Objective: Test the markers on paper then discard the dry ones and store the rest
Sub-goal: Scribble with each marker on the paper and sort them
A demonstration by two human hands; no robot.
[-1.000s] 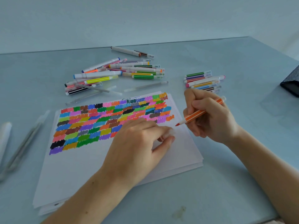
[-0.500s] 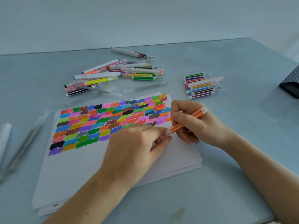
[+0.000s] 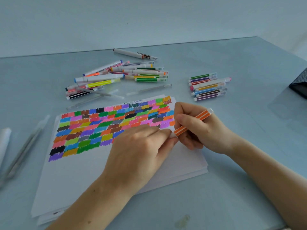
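The grey table [image 3: 224,188] carries a stack of white paper [image 3: 79,176] with rows of colour swatches, a loose pile of markers [image 3: 116,77] behind it and a smaller group of markers [image 3: 207,87] to the right. Over the paper's right edge, the right hand [image 3: 204,130] grips an orange striped marker [image 3: 191,124], whose long axis slants from upper right down to lower left. The left hand [image 3: 141,151] pinches the white cap [image 3: 172,134] at its lower end.

Nothing legible anywhere here: there's a short line of dark scribbled marks at the top edge of the paper [image 3: 132,163], just above the colour swatches [image 3: 114,125], too small and blurred to make out, and the markers [image 3: 119,77] show only coloured stripes, no wording that can be read
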